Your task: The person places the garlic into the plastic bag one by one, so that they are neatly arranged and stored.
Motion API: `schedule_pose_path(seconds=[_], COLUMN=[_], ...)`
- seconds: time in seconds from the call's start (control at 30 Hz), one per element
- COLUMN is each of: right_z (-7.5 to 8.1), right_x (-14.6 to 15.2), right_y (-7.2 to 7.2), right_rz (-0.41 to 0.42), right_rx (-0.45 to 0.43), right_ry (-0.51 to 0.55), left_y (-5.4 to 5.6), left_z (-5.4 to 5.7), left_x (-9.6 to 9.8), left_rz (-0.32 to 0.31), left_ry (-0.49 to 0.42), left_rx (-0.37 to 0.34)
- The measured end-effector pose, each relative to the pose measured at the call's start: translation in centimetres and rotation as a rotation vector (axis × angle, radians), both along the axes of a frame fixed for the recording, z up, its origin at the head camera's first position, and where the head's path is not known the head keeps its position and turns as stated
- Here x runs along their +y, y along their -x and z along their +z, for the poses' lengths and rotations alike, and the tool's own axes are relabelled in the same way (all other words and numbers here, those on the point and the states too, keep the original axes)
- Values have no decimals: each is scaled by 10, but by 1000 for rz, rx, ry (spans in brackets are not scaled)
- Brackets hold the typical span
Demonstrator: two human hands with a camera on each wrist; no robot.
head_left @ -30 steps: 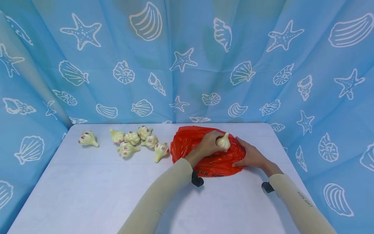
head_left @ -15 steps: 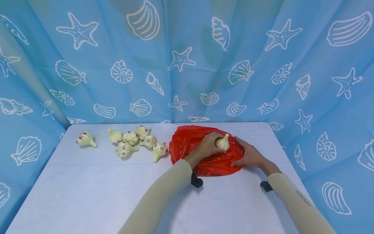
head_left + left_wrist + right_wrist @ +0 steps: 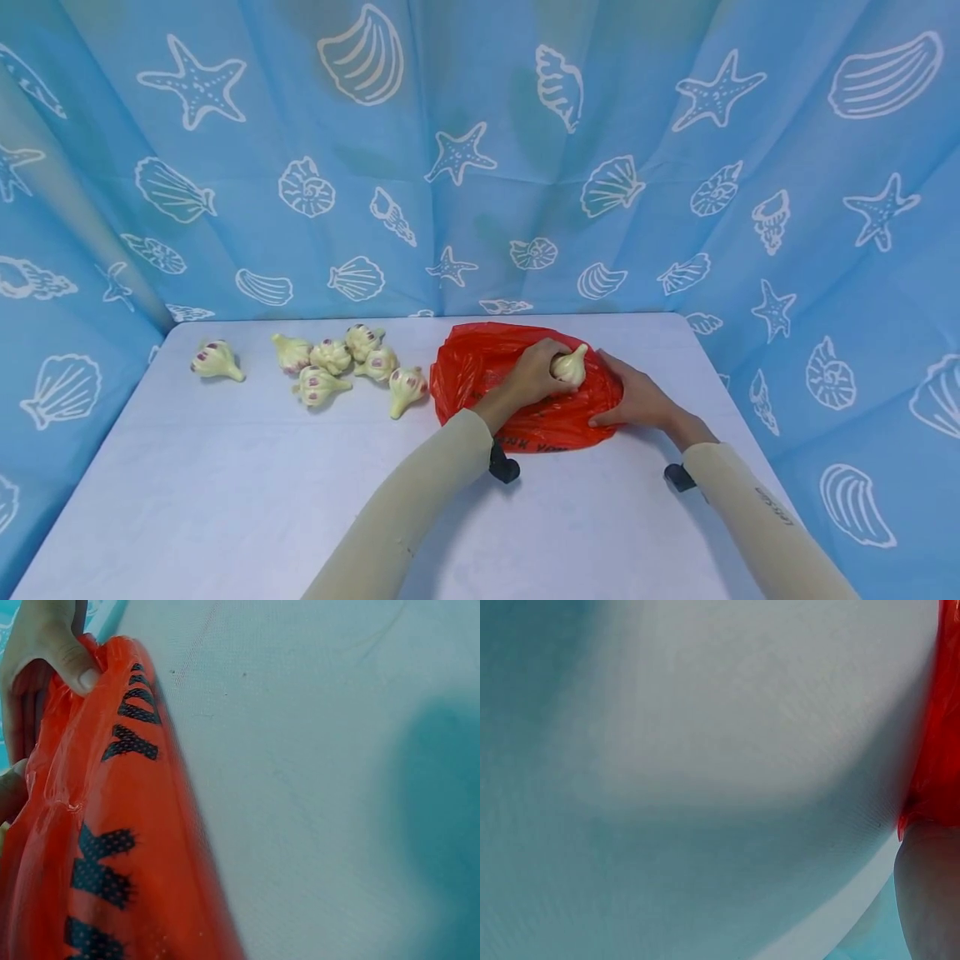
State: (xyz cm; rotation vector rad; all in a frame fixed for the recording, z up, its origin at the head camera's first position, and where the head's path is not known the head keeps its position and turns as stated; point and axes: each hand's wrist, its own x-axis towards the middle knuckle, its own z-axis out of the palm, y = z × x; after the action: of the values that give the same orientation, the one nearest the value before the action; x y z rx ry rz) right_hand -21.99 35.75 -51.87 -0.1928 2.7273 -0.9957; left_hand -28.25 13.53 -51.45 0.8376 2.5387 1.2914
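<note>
In the head view my left hand (image 3: 534, 372) grips a pale garlic bulb (image 3: 572, 367), its stem pointing up, over a crumpled red plastic bag (image 3: 480, 367). My right hand (image 3: 640, 395) holds the bag's right side, thumb toward the front and fingers behind. In the left wrist view the bag (image 3: 150, 847) shows dark printed letters, with the right hand (image 3: 45, 652) at its far end and the left thumb tip (image 3: 11, 793) at the left edge. A strip of the bag (image 3: 941, 750) and part of the right hand (image 3: 930, 889) appear in the right wrist view.
Left of the bag lie several garlic bulbs (image 3: 318, 386) in a loose group. A single bulb (image 3: 216, 360) sits farther left. The white table (image 3: 247, 500) is backed by a blue curtain (image 3: 495, 217) with white shell and starfish prints.
The head view has shifted slightly, so the scene sits a little farther left in it. Both hands keep the same hold on the bulb and the bag.
</note>
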Motion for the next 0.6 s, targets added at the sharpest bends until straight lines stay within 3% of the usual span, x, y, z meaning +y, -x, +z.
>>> schedule_pose_path(seconds=[0.2,0.6], right_z=[-3,-2], right_x=[0,0], right_y=[2,-1], right_rz=[-9,-5], right_rx=[-4,4], right_ry=[12,5], left_y=[1,-2], left_z=[-2,1], left_x=[1,4], left_rz=[11,17], left_ry=[-30,-2], left_rx=[18,29])
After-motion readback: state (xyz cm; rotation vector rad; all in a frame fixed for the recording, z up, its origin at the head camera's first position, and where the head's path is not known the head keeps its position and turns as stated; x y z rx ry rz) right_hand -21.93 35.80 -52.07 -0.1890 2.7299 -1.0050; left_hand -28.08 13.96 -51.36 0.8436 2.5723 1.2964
